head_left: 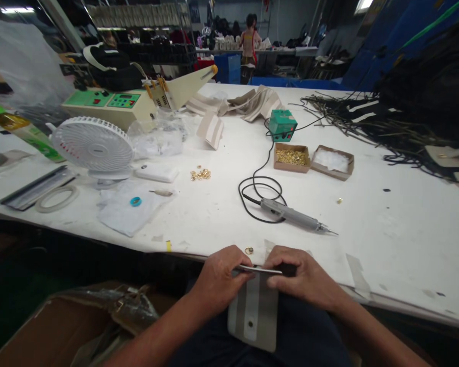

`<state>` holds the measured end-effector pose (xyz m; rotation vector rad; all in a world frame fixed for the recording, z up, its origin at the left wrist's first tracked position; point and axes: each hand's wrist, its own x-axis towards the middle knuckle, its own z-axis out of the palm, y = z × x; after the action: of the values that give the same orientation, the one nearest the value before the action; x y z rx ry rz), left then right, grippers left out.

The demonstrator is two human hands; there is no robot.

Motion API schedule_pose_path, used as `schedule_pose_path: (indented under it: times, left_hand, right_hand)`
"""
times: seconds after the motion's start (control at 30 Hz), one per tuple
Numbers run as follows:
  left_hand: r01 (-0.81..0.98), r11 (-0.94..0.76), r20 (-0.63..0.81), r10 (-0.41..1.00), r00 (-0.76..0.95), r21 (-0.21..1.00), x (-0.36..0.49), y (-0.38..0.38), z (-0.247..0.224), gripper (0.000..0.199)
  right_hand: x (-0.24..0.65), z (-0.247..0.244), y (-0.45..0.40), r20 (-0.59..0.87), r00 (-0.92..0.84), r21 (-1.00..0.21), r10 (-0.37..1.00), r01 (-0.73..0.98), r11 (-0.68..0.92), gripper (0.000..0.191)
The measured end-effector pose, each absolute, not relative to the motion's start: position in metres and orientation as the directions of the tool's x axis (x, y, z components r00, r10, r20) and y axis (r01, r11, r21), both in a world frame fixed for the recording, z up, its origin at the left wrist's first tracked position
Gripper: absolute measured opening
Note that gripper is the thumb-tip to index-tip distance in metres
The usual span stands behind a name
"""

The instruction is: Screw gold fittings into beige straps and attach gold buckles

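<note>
My left hand (225, 275) and my right hand (300, 275) pinch the folded upper edge of a beige striped fabric piece (265, 311) between thumbs and fingers. It hangs down over my lap, with a pale band along its middle and a small dark round hole or fitting near its lower end. Just beyond my fingers, a small gold ring with a stud (249, 250) lies at the table's front edge. Farther off, a grey electric screwdriver (296, 214) rests on its looped black cord. What my fingertips cover at the fold is hidden.
Past the screwdriver stand a box of gold fittings (290, 157), a box of white bits (333, 162) and a green power unit (282, 125). Gold rings (201, 174) lie mid-table. On the left are a white fan (94, 148) and a tape roll (57, 199). A person (249, 43) stands far back.
</note>
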<state>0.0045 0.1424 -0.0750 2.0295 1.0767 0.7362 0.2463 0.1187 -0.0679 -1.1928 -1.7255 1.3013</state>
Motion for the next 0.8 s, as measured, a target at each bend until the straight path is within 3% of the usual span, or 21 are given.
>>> schedule_pose_path:
  times: [0.07, 0.17, 0.4, 0.5, 0.6, 0.7, 0.8]
  left_hand:
    - [0.388, -0.473, 0.249, 0.828, 0.502, 0.791, 0.002, 0.140, -0.079, 0.016]
    - [0.313, -0.570, 0.367, 0.773, 0.517, 0.760, 0.000, 0.135, -0.082, 0.020]
    - [0.267, -0.676, 0.473, 0.694, 0.543, 0.687, -0.008, 0.111, -0.074, 0.027]
    - [0.278, -0.702, 0.495, 0.677, 0.545, 0.655, -0.012, 0.098, -0.066, 0.026]
    - [0.283, -0.738, 0.538, 0.652, 0.534, 0.613, -0.017, 0.084, -0.058, 0.023]
    - [0.265, -0.775, 0.582, 0.613, 0.535, 0.573, -0.022, 0.069, -0.051, 0.020]
    - [0.244, -0.814, 0.602, 0.561, 0.569, 0.527, -0.027, 0.056, -0.047, 0.014]
  right_hand:
    - [0.248, -0.065, 0.127, -0.050, -0.320, -0.958, 0.946, 0.284, 0.045, 0.023]
    - [0.240, -0.068, 0.142, -0.021, -0.233, -0.901, 0.972, 0.427, 0.083, 0.019]
    - [0.215, -0.082, 0.147, 0.042, -0.341, -0.656, 0.939, 0.700, 0.283, 0.018]
    - [0.213, -0.078, 0.139, 0.067, -0.291, -0.722, 0.954, 0.646, 0.247, 0.009]
    - [0.214, -0.064, 0.122, -0.052, -0.249, -0.885, 0.967, 0.460, 0.071, 0.006]
    - [0.216, -0.043, 0.100, -0.262, -0.386, -0.943, 0.884, 0.299, -0.149, 0.016]
    - [0.218, -0.025, 0.080, -0.317, -0.522, -0.943, 0.792, 0.259, -0.207, 0.018]
